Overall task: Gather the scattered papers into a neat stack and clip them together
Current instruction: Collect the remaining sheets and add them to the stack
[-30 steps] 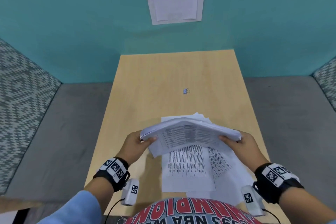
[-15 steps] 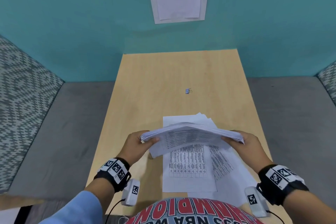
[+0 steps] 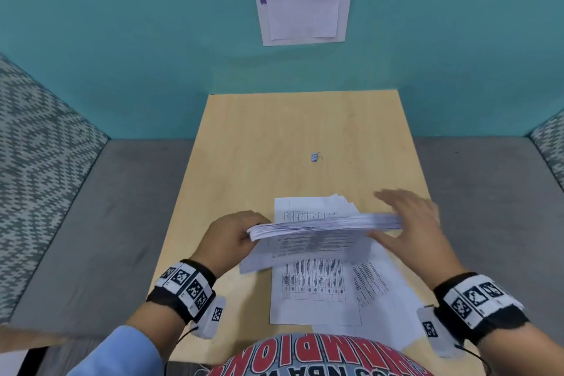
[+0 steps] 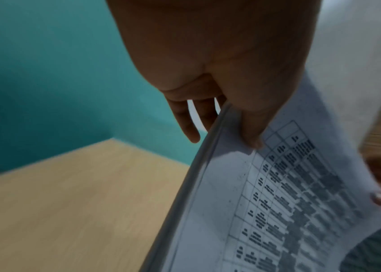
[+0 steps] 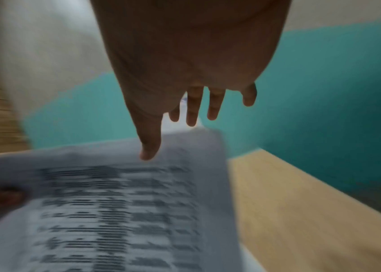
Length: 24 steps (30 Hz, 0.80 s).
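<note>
A thick stack of printed papers point(image 3: 323, 224) hangs above the near part of the wooden table point(image 3: 274, 137). My left hand point(image 3: 239, 233) grips its left edge, thumb on the printed side point(image 4: 278, 202) and fingers behind. At the stack's right edge my right hand point(image 3: 404, 218) is open, fingers straight and spread, thumb against the sheets; it is blurred. In the right wrist view the stack point(image 5: 115, 202) lies under the thumb. Loose printed sheets point(image 3: 314, 287) lie fanned on the table beneath. A small blue binder clip point(image 3: 316, 157) sits alone at mid-table.
A teal wall point(image 3: 122, 40) with a pinned white sheet point(image 3: 302, 6) stands behind the table. Grey cushioned seating point(image 3: 106, 223) flanks the table on both sides. The table's far half holds only the clip.
My right hand has let go of the stack's right edge and opened, fingers now spread beside it. The left hand keeps its hold, and the stack has turned more edge-on.
</note>
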Available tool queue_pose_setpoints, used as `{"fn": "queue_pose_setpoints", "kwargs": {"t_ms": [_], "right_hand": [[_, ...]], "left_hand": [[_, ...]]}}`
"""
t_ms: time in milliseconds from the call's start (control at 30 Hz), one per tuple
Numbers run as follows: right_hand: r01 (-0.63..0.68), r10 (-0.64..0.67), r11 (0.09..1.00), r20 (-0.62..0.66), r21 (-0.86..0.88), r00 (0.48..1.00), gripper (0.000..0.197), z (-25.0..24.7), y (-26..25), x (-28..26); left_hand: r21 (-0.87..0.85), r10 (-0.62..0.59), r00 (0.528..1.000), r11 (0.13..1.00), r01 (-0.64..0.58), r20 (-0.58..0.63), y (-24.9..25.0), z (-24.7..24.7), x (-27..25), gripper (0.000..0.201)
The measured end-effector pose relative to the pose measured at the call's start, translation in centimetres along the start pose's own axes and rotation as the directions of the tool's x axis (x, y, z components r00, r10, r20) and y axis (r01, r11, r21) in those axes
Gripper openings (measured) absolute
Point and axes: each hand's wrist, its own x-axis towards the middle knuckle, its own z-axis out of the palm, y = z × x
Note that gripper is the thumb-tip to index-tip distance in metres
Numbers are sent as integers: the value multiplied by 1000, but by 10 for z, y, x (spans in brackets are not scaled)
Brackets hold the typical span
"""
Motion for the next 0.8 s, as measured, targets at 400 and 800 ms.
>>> {"fn": "queue_pose_setpoints", "kwargs": {"t_ms": [400, 800], "right_hand": [[-70, -67, 892, 283, 448, 957, 31, -7, -64, 10], [-174, -36, 573, 237, 801, 971, 32, -7, -58, -6]], "left_hand": [[-156, -9, 999, 988, 2, -48, 88, -75, 6, 24], [-672, -133, 985, 721, 170, 107, 62, -12, -6, 42]]}}
